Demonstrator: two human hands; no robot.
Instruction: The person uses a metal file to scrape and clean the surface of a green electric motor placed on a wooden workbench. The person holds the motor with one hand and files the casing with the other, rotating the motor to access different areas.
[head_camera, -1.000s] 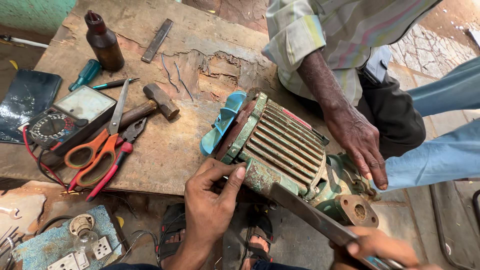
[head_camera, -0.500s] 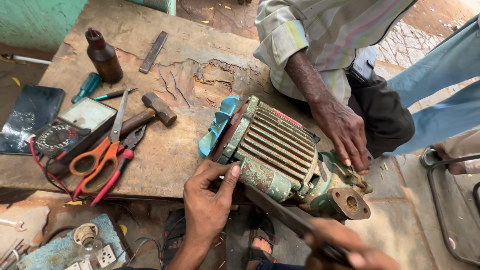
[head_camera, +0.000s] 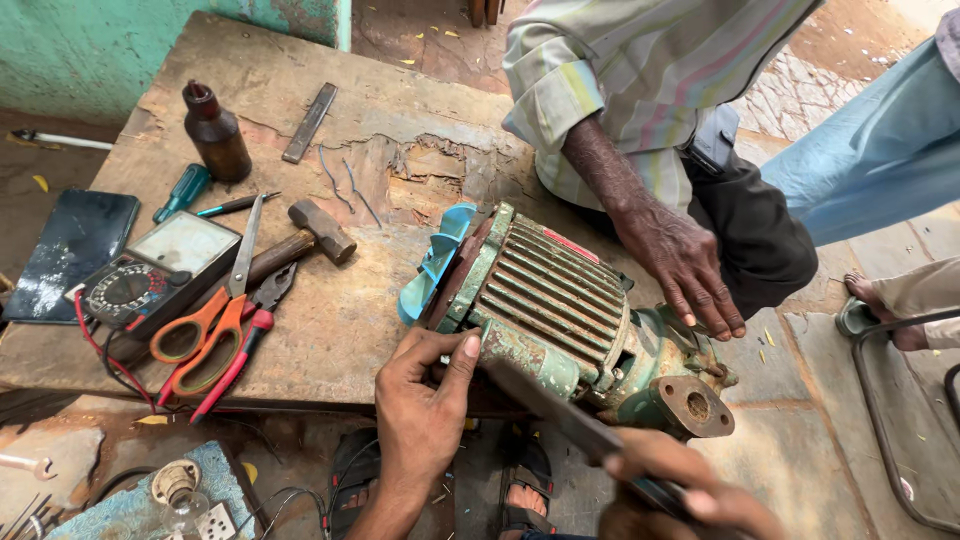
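Observation:
A green ribbed electric motor pump (head_camera: 560, 310) with a blue fan (head_camera: 430, 262) lies on its side at the edge of a worn wooden bench (head_camera: 330, 320). My left hand (head_camera: 425, 400) grips the motor's near lower edge, thumb up against the casing. My right hand (head_camera: 680, 490), low at the frame's bottom, holds a long dark flat tool (head_camera: 560, 415) whose tip reaches the motor body. Another person's hand (head_camera: 685, 265), from a striped sleeve, rests on the pump end.
On the bench's left lie orange scissors (head_camera: 205, 325), red-handled pliers (head_camera: 245, 330), a hammer (head_camera: 305, 240), a multimeter (head_camera: 150, 275), a brown bottle (head_camera: 215, 135), a screwdriver (head_camera: 182, 190) and a metal bar (head_camera: 310, 122). Sandalled feet (head_camera: 520, 500) stand below. A second bystander's leg (head_camera: 870, 150) is at right.
The view has shifted slightly; the dark tool's tip has moved up closer to the motor body. My left hand stays on the casing, and the other person's hand stays on the pump end.

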